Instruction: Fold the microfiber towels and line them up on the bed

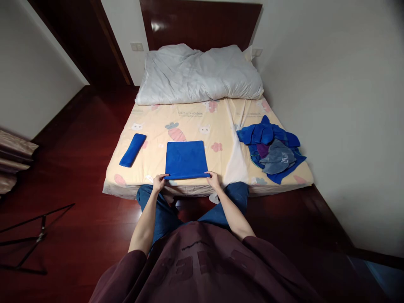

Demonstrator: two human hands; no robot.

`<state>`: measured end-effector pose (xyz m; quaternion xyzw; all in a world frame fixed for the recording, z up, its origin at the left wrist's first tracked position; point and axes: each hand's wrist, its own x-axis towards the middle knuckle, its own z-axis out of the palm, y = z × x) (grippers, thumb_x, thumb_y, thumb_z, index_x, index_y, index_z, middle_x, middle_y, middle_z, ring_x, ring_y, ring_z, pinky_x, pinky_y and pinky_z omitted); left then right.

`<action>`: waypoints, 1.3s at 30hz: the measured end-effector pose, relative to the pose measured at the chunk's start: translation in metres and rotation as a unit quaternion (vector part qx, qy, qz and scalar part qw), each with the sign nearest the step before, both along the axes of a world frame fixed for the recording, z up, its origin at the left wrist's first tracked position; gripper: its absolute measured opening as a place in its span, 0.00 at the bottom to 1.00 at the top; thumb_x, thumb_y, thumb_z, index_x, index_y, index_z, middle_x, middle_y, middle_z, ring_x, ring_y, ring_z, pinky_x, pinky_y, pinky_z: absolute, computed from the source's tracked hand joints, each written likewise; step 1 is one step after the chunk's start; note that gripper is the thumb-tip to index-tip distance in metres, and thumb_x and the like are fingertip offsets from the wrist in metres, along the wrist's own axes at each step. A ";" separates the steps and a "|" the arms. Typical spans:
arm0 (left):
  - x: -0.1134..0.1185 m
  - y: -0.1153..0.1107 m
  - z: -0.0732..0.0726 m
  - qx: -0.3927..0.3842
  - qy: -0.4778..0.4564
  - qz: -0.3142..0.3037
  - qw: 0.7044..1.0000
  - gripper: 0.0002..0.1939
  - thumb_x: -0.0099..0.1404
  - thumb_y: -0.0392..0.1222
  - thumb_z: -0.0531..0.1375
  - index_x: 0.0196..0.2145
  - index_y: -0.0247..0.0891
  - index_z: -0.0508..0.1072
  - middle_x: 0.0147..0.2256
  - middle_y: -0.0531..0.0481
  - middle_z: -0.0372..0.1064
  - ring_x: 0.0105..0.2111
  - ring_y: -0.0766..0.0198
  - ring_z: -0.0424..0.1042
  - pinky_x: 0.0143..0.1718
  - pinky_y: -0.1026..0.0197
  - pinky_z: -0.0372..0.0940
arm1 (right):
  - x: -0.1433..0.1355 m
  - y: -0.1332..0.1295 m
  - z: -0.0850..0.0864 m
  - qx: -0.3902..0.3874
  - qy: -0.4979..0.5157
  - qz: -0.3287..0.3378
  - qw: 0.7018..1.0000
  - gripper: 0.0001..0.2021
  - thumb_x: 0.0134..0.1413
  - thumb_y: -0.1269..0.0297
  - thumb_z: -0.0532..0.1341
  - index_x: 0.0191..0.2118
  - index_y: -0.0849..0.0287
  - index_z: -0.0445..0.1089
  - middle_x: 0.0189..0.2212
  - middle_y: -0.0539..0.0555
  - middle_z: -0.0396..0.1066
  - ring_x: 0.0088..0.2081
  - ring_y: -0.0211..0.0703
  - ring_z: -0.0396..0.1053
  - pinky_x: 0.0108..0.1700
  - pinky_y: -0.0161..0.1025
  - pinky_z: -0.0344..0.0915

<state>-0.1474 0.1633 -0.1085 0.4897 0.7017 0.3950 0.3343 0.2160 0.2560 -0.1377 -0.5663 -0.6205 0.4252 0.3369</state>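
A blue towel (pixel 186 156) lies flat in a near-square shape by the front edge of the bed, its near edge turned up in a narrow fold. My left hand (pixel 159 182) pinches the near left corner of that fold. At the near right corner, the fingers of my right hand (pixel 213 180) are closed on the same towel. To the left rests a second blue towel (pixel 133 150), folded or rolled into a narrow bar. On the right side is a loose heap of blue cloths (pixel 259 132), with a grey cloth (pixel 279 158) bearing white letters and a purple piece among them.
The bed (pixel 151 147) has a yellow patterned sheet, with a bunched pale quilt (pixel 202 75) at the headboard (pixel 202 21). A wall (pixel 341 126) runs close on the right. Black tripod legs (pixel 41 231) stand on the floor at left, below a curtain (pixel 15 158).
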 end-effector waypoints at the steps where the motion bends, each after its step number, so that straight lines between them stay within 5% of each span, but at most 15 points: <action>1: -0.001 -0.002 0.000 -0.003 -0.001 0.002 1.000 0.17 0.56 0.33 0.57 0.39 0.36 0.83 0.42 0.44 0.81 0.46 0.53 0.78 0.53 0.52 0.72 | 0.001 -0.001 0.001 -0.015 0.006 -0.003 1.000 0.19 0.41 0.72 0.57 0.40 0.57 0.79 0.35 0.53 0.79 0.38 0.44 0.75 0.43 0.39 0.73; 7: 0.000 -0.005 0.000 -0.021 -0.008 -0.001 1.000 0.12 0.57 0.37 0.60 0.35 0.35 0.83 0.39 0.44 0.81 0.43 0.53 0.78 0.49 0.56 0.72 | 0.004 -0.006 0.008 -0.083 0.090 0.000 0.992 0.16 0.47 0.60 0.61 0.41 0.60 0.77 0.17 0.45 0.64 0.19 0.38 0.60 0.22 0.35 0.60; 12: 0.002 -0.001 0.000 -0.028 0.001 0.010 1.000 0.12 0.57 0.40 0.61 0.37 0.34 0.82 0.34 0.45 0.80 0.37 0.55 0.78 0.45 0.57 0.72 | 0.000 -0.006 0.005 -0.085 0.143 -0.011 0.986 0.22 0.47 0.45 0.64 0.39 0.59 0.73 0.16 0.43 0.56 0.17 0.36 0.53 0.20 0.35 0.53; 21: 0.001 -0.003 -0.004 -0.016 0.017 0.019 1.000 0.19 0.65 0.55 0.58 0.27 0.38 0.74 0.24 0.50 0.70 0.29 0.61 0.71 0.36 0.62 0.66 | 0.002 -0.003 -0.001 -0.050 0.088 -0.024 0.995 0.26 0.51 0.33 0.60 0.25 0.53 0.62 0.15 0.46 0.57 0.18 0.36 0.55 0.19 0.34 0.54; 32: 0.003 -0.003 -0.007 -0.026 0.023 0.093 0.995 0.14 0.61 0.50 0.63 0.34 0.36 0.79 0.39 0.43 0.79 0.40 0.56 0.76 0.46 0.58 0.68 | -0.001 0.002 -0.003 -0.003 0.090 -0.082 0.993 0.27 0.49 0.33 0.61 0.27 0.57 0.69 0.19 0.51 0.67 0.21 0.40 0.62 0.22 0.35 0.58; 39: 0.004 -0.001 -0.010 -0.028 0.023 0.122 0.992 0.12 0.60 0.49 0.64 0.33 0.37 0.80 0.37 0.43 0.79 0.39 0.54 0.77 0.44 0.55 0.70 | -0.007 0.005 -0.003 0.004 0.056 -0.104 0.993 0.26 0.51 0.33 0.58 0.27 0.55 0.69 0.19 0.53 0.69 0.24 0.44 0.67 0.24 0.37 0.62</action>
